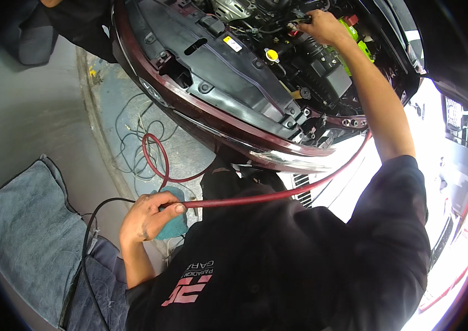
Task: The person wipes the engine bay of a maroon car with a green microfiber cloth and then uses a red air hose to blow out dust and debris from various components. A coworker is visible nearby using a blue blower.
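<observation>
My left hand [150, 216] is closed around a red hose [256, 197] in front of the car's bumper. The hose runs from my fingers to the right and curves up toward the front corner of the car. A thin black cable [93, 220] trails from beside the same hand to the lower left. Over the open engine bay, my right hand [326, 27] has its fingers curled round a dark object [300, 18], whose kind I cannot make out. Near that hand are a yellow radiator cap [271, 55] and a black plastic box [330, 83].
The dark red bumper [190, 126] curves across the middle. Loose cables [129, 135] and a looped red hose [147, 149] lie on the floor. A grey-blue cloth [30, 231] lies at lower left. Another person in dark clothes [82, 25] stands at upper left.
</observation>
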The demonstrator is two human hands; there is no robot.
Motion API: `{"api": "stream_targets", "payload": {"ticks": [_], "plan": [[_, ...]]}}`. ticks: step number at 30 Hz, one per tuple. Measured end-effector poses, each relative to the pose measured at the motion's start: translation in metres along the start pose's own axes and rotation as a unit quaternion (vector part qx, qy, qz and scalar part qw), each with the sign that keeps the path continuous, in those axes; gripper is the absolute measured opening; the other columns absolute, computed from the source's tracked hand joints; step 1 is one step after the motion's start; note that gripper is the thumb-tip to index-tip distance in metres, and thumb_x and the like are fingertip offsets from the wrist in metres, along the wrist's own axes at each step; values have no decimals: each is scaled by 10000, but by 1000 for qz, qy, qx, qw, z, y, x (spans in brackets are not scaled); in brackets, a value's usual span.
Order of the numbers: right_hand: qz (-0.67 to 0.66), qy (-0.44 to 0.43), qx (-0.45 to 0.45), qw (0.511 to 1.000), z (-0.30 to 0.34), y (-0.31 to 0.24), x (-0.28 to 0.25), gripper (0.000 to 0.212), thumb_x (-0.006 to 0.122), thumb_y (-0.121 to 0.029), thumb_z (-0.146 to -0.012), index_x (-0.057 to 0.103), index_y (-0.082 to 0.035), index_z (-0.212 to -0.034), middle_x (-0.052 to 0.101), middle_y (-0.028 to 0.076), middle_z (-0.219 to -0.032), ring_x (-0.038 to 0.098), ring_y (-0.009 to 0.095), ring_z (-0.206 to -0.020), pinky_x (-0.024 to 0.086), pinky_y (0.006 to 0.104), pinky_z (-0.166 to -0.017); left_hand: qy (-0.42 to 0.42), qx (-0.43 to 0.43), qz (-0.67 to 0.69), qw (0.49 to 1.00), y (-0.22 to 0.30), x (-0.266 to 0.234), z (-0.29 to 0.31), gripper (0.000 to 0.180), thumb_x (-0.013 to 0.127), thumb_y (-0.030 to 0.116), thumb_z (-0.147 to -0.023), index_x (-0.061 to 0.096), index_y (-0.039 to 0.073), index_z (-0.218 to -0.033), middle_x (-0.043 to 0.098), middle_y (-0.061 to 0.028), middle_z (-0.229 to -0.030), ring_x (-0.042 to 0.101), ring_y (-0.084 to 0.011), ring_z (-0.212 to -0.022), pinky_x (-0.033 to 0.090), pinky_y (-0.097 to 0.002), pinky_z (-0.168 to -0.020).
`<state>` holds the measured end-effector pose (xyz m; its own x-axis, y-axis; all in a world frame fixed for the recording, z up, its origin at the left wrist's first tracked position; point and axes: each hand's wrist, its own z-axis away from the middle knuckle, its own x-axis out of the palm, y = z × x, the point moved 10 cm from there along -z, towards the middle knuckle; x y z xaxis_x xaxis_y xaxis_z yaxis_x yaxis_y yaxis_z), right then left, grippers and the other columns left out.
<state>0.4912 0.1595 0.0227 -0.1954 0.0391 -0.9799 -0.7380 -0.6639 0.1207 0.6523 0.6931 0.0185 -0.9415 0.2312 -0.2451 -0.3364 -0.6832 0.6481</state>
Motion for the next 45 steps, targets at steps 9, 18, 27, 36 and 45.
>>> {"api": "stream_targets", "payload": {"ticks": [9, 18, 27, 36, 45], "plan": [[-18, -90, 81, 992, -18, -12, 55, 608, 636, -493, -913, 556, -139, -1401, 615, 170, -1342, 590, 345, -1238, 483, 466, -1031, -31, 50, 106, 993, 0, -2, 20, 452, 688, 469, -879, 714, 19, -899, 656, -129, -734, 647, -243, -689, 492, -351, -653], [-40, -107, 106, 988, -29, -14, 88, 614, 620, -510, -916, 548, -157, -1412, 607, 157, -1361, 585, 332, -1250, 482, 464, -1032, -27, 17, 101, 994, -2, 4, 10, 419, 690, 459, -883, 716, 42, -899, 638, -114, -715, 633, -227, -686, 479, -348, -632], [-59, -81, 106, 989, -23, 5, 87, 640, 628, -518, -903, 554, -129, -1405, 608, 178, -1352, 579, 339, -1257, 479, 463, -1039, -43, 31, 69, 996, 15, 2, -4, 423, 681, 468, -889, 721, 48, -911, 626, -113, -701, 621, -246, -680, 474, -358, -631], [-68, -73, 104, 990, 1, -8, 78, 545, 605, -473, -920, 588, -153, -1361, 654, 200, -1259, 619, 364, -1185, 507, 485, -991, -57, 29, 40, 997, 24, 0, -9, 414, 685, 463, -895, 722, 52, -933, 637, -106, -732, 625, -244, -722, 477, -357, -667], [-32, -28, 86, 995, 34, -24, 51, 447, 578, -436, -950, 615, -151, -1293, 706, 209, -1105, 675, 395, -1039, 545, 502, -886, -71, 30, 59, 995, 26, 5, -9, 365, 705, 411, -894, 721, 50, -943, 649, -99, -756, 621, -237, -726, 481, -354, -676]]}}
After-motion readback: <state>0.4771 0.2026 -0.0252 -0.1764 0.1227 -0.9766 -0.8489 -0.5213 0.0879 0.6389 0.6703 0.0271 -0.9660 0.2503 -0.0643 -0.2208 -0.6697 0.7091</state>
